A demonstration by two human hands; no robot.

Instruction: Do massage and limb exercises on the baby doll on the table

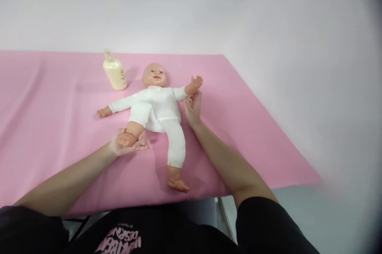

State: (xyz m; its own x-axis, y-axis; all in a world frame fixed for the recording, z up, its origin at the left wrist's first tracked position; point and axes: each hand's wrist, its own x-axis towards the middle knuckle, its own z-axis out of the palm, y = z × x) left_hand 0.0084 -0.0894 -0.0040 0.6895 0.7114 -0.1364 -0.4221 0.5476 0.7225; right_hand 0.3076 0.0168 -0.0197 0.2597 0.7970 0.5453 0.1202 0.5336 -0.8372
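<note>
Nearest is the person's black shirt (143,234), with pink lettering on the chest, filling the bottom edge. Both bare forearms reach away from it over the near edge of a pink sheet (44,126) that covers the table.

A doll (155,108) lies on its back in the middle of the sheet, head to the far side, dressed in a white suit. Its leg on the right stretches toward the person, the bare foot (178,184) resting close to the sheet's near edge, between the two forearms.

The left hand (127,146) lies palm up on the sheet under the doll's other foot, on the left. That leg is bent, its trouser leg drawn up to the knee, and the foot rests in the palm. The fingers are held loosely together and slightly curled, pointing right, cradling the foot rather than gripping it.

Farther and to the right, the right hand (192,106) is at the doll's raised arm, just beside the sleeve. Its fingers point up and away, held close together; the fingertips touch the underside of the doll's forearm near the wrist. Whether the thumb presses from the other side cannot be told.

The doll's other arm lies flat, pointing left. Beyond it, at the far left of the doll's head, a cream bottle (115,71) stands apart from the doll, leaning a little. Behind the sheet is a plain pale wall (209,7).
</note>
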